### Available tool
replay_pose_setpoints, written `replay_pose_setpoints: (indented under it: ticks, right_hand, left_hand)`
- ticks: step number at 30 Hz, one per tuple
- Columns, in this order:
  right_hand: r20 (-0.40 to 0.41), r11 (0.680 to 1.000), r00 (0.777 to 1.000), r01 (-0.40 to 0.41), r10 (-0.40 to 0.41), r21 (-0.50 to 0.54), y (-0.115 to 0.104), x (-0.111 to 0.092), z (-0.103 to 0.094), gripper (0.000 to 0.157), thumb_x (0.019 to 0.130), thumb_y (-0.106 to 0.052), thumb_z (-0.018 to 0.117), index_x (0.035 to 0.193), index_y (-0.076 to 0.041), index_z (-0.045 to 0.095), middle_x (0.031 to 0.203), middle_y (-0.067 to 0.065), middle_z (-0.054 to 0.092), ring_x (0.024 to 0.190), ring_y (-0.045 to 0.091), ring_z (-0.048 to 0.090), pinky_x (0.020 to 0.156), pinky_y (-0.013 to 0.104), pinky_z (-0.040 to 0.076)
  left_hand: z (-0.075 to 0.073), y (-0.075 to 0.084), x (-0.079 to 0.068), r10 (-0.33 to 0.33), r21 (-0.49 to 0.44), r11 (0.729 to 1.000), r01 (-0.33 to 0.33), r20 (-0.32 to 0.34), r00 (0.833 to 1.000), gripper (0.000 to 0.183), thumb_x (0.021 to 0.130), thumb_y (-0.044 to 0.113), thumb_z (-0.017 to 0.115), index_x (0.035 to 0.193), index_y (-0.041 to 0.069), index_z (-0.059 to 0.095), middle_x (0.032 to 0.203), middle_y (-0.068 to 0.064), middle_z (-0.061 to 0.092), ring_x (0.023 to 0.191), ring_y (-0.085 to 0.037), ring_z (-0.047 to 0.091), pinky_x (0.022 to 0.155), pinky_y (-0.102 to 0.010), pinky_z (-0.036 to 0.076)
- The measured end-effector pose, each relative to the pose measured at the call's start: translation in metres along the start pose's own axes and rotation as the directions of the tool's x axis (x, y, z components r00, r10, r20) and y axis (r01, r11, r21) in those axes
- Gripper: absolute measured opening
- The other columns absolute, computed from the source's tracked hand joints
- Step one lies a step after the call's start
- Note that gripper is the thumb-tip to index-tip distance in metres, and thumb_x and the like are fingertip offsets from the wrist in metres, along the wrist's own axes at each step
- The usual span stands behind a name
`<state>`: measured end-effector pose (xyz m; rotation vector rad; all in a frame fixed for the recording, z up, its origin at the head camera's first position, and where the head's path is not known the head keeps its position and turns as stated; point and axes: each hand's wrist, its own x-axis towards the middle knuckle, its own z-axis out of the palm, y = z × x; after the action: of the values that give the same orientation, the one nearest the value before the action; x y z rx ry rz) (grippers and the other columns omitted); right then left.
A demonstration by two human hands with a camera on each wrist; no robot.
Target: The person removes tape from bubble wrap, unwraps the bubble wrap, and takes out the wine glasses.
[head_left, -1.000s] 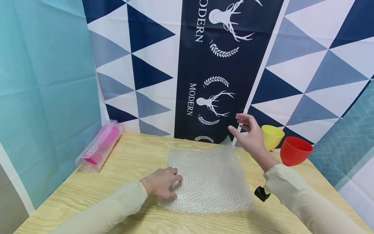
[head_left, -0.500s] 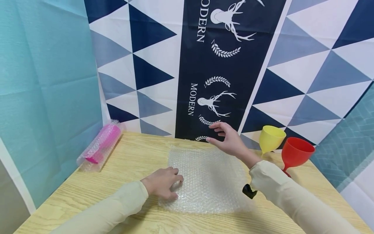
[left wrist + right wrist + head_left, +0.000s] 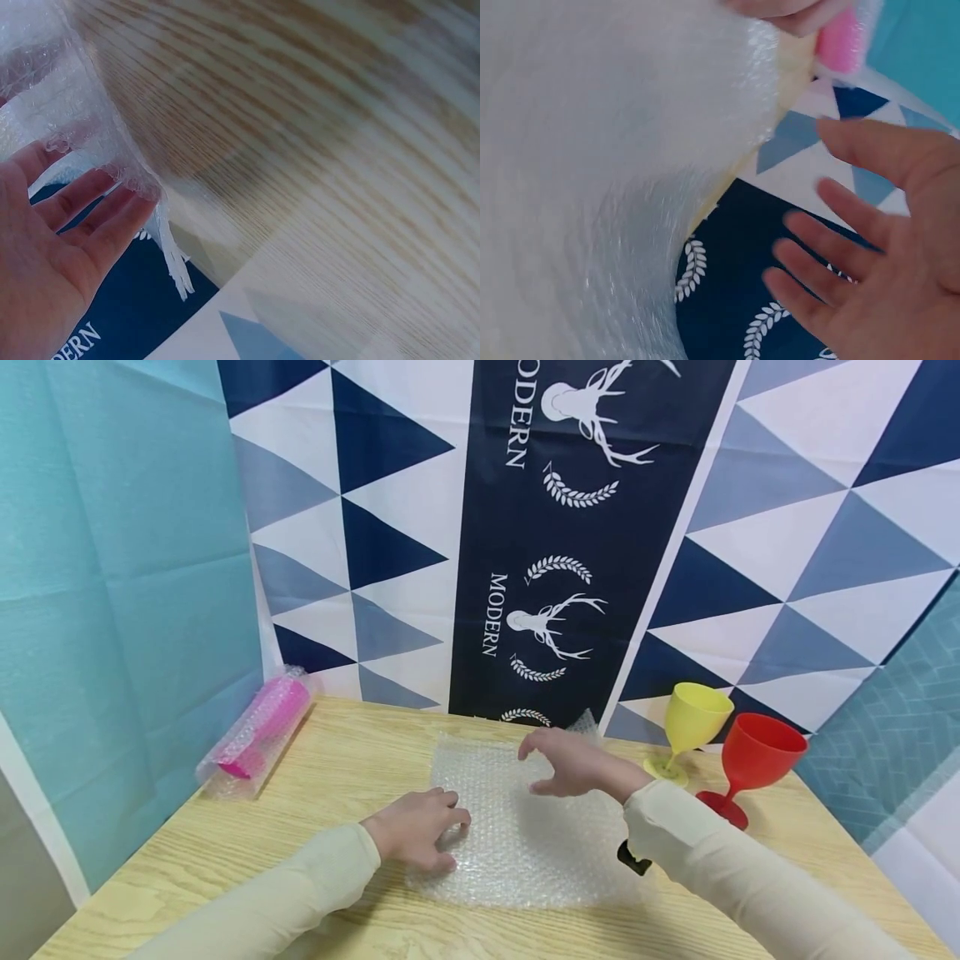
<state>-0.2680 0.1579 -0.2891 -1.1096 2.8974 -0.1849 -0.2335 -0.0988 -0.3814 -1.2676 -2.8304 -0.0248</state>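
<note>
A sheet of bubble wrap (image 3: pixel 525 852) lies flat on the table, its far right corner curling up. Along its left edge rests my left hand (image 3: pixel 420 828). In the left wrist view, fairly straight fingers (image 3: pixel 90 196) touch the wrap's edge and do not close round it. My right hand (image 3: pixel 573 764) hovers over the far part of the sheet, palm down. Its fingers (image 3: pixel 810 274) are spread and loosely bent in the right wrist view, with nothing held.
A pink goblet-like thing wrapped in bubble wrap (image 3: pixel 258 735) lies at the table's left edge. On the right stand a yellow plastic goblet (image 3: pixel 693 717) and a red goblet (image 3: pixel 757 756). Patterned cloth (image 3: pixel 397 527) hangs behind the wooden table (image 3: pixel 352 743).
My right hand has come left and down, from in front of the goblets to low over the bubble wrap. The left hand stays at the sheet's left edge.
</note>
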Motion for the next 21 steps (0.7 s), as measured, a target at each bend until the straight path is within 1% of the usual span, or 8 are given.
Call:
replay_pose_setpoints:
  ticks: [2, 4, 6, 11, 16, 18, 21]
  right_hand:
    - [0.067, 0.999, 0.998, 0.02, -0.017, -0.045, 0.0, -0.002, 0.002, 0.036, 0.078, -0.02, 0.078, 0.108, -0.008, 0.063, 0.113, 0.009, 0.065, 0.106, 0.027, 0.06, 0.094, 0.044, 0.049]
    - [0.12, 0.999, 0.993, 0.013, -0.007, -0.044, 0.001, -0.004, 0.003, 0.034, 0.077, -0.019, 0.078, 0.106, -0.009, 0.063, 0.111, 0.009, 0.065, 0.104, 0.027, 0.06, 0.093, 0.043, 0.049]
    - [0.154, 1.0, 0.988, -0.006, 0.01, -0.027, 0.003, -0.006, 0.005, 0.033, 0.076, -0.016, 0.079, 0.104, -0.008, 0.063, 0.109, 0.01, 0.065, 0.102, 0.028, 0.06, 0.092, 0.043, 0.049]
    - [0.225, 0.997, 0.972, -0.07, 0.072, -0.017, 0.009, -0.012, 0.01, 0.033, 0.075, -0.014, 0.079, 0.103, -0.007, 0.062, 0.108, 0.013, 0.065, 0.101, 0.028, 0.06, 0.091, 0.043, 0.049]
    - [0.295, 0.988, 0.945, -0.153, 0.145, 0.006, 0.017, -0.022, 0.016, 0.034, 0.074, -0.011, 0.079, 0.103, -0.006, 0.061, 0.108, 0.016, 0.063, 0.099, 0.028, 0.058, 0.089, 0.044, 0.049]
    - [0.308, 0.984, 0.937, -0.178, 0.164, 0.02, 0.021, -0.027, 0.017, 0.034, 0.074, -0.01, 0.079, 0.103, -0.007, 0.061, 0.108, 0.017, 0.062, 0.099, 0.029, 0.058, 0.089, 0.045, 0.049]
    - [0.316, 0.979, 0.932, -0.2, 0.178, 0.039, 0.027, -0.035, 0.019, 0.034, 0.074, -0.01, 0.078, 0.104, -0.008, 0.06, 0.107, 0.016, 0.061, 0.098, 0.029, 0.057, 0.089, 0.047, 0.049]
  left_hand:
    - [0.0, 0.0, 0.0, 0.001, 0.005, 1.0, -0.001, 0.001, 1.0, 0.043, 0.074, 0.046, 0.073, 0.109, 0.024, 0.062, 0.092, 0.006, 0.054, 0.077, -0.007, 0.045, 0.066, -0.02, 0.042]
    - [0.0, 0.0, 0.0, 0.003, 0.007, 1.0, -0.003, 0.001, 1.0, 0.043, 0.075, 0.047, 0.073, 0.109, 0.024, 0.062, 0.093, 0.006, 0.055, 0.078, -0.007, 0.046, 0.067, -0.02, 0.043]
    - [0.0, 0.0, 0.0, 0.005, 0.008, 1.0, -0.005, 0.002, 1.0, 0.044, 0.075, 0.047, 0.072, 0.11, 0.024, 0.062, 0.094, 0.006, 0.055, 0.078, -0.007, 0.046, 0.067, -0.021, 0.043]
    - [0.002, 0.001, -0.002, 0.003, 0.012, 1.0, -0.003, 0.01, 1.0, 0.045, 0.076, 0.048, 0.072, 0.113, 0.023, 0.061, 0.096, 0.005, 0.057, 0.08, -0.008, 0.049, 0.069, -0.023, 0.047]
    - [0.002, 0.002, -0.002, 0.004, 0.01, 1.0, -0.004, 0.004, 1.0, 0.046, 0.076, 0.047, 0.071, 0.114, 0.023, 0.061, 0.097, 0.004, 0.057, 0.081, -0.009, 0.05, 0.07, -0.024, 0.047]
    - [0.002, 0.002, -0.001, 0.008, 0.009, 1.0, -0.008, 0.002, 1.0, 0.046, 0.076, 0.046, 0.071, 0.114, 0.022, 0.061, 0.097, 0.004, 0.057, 0.081, -0.009, 0.049, 0.07, -0.023, 0.047]
    - [0.001, 0.001, 0.0, 0.009, 0.01, 1.0, -0.009, 0.002, 1.0, 0.046, 0.076, 0.046, 0.072, 0.114, 0.022, 0.062, 0.097, 0.004, 0.057, 0.081, -0.008, 0.049, 0.07, -0.023, 0.046]
